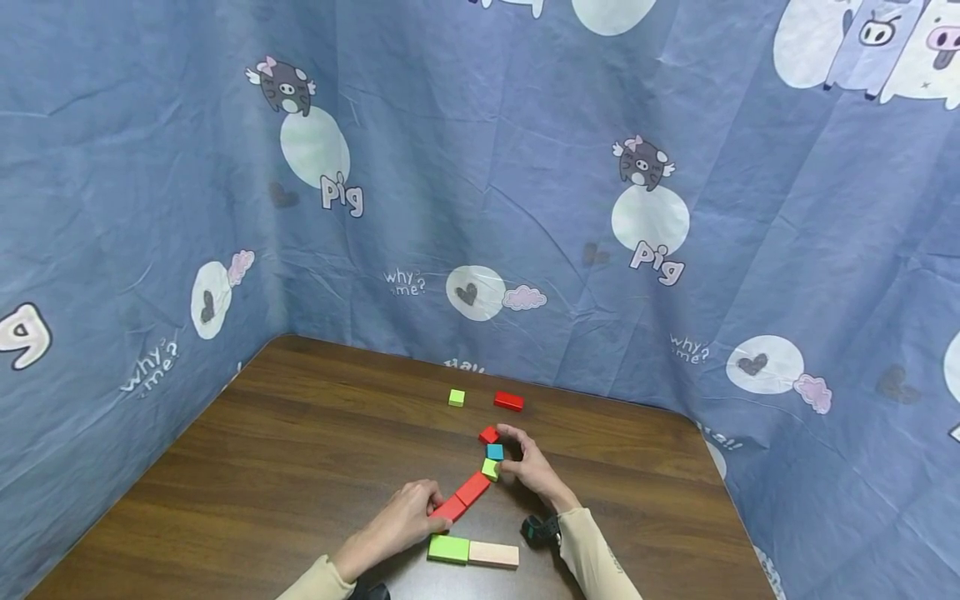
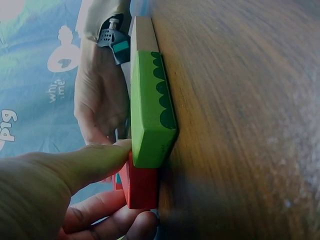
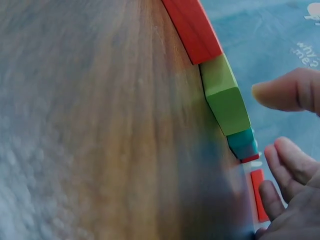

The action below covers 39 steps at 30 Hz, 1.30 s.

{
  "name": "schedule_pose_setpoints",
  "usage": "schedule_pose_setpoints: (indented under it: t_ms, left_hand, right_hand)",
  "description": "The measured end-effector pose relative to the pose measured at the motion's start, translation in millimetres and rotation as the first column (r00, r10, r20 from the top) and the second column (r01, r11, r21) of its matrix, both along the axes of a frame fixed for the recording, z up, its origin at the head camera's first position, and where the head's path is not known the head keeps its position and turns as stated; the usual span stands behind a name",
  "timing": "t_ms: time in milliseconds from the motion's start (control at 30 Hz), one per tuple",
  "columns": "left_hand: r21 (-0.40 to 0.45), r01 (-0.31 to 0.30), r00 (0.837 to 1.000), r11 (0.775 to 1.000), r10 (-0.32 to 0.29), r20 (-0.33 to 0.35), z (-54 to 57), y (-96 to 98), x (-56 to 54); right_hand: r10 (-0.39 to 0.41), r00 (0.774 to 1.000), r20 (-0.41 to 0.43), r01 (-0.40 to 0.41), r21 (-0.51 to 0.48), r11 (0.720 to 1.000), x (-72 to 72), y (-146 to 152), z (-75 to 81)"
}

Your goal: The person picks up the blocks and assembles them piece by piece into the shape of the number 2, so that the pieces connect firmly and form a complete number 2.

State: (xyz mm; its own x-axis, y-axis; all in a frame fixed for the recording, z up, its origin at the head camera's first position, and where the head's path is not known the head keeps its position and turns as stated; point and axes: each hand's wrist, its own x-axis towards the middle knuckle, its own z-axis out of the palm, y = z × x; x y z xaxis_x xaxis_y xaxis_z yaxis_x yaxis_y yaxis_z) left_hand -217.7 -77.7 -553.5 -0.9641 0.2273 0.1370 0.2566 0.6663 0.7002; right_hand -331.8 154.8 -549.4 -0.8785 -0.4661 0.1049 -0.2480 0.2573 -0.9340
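Note:
A bent row of blocks lies on the wooden table. It runs from two long red blocks [image 1: 472,489] through a light green cube [image 1: 490,469] and a blue cube [image 1: 495,452] to a red cube [image 1: 488,435]. My left hand [image 1: 405,518] pinches the nearer red block [image 2: 143,189] between thumb and fingers at its lower end. My right hand [image 1: 534,468] hovers just right of the cubes, thumb and fingers spread. In the right wrist view, its thumb [image 3: 285,92] stays apart from the green cube [image 3: 227,107].
Nearest the person, a long green block [image 1: 448,549] and a plain wood block [image 1: 493,555] lie end to end. Farther back are another light green cube [image 1: 457,398] and a red block [image 1: 509,402]. A blue printed curtain [image 1: 480,208] hangs behind the table [image 1: 315,433].

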Motion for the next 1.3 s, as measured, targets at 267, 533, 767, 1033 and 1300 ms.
schedule_pose_setpoints:
  t_ms: [267,533,767,1033,1300]
  left_hand:
    - [-0.01,-0.002,1.0,1.0,0.002,-0.01,-0.2,0.4,-1.0]
    - [-0.038,-0.009,0.996,0.999,0.005,-0.09,-0.4,1.8,-3.7]
    - [-0.046,0.005,0.996,0.999,-0.009,-0.094,-1.7,2.5,-3.7]
    - [0.0,0.03,0.996,1.0,-0.03,-0.086,-4.2,1.1,-2.3]
    - [0.039,0.046,0.994,0.998,-0.042,-0.1,-4.6,1.6,-4.6]
  right_hand:
    - [-0.023,0.999,-0.039,0.027,0.09,0.996,-12.4,4.8,-21.7]
    - [-0.031,0.997,-0.069,0.038,0.1,0.994,-8.1,1.8,-16.2]
    - [0.003,0.998,-0.07,0.002,0.077,0.997,8.8,-1.1,9.7]
    - [-0.015,0.997,-0.07,0.022,0.092,0.996,13.4,-1.4,9.8]
    - [-0.008,0.998,-0.069,0.015,0.103,0.995,12.3,-1.0,11.6]
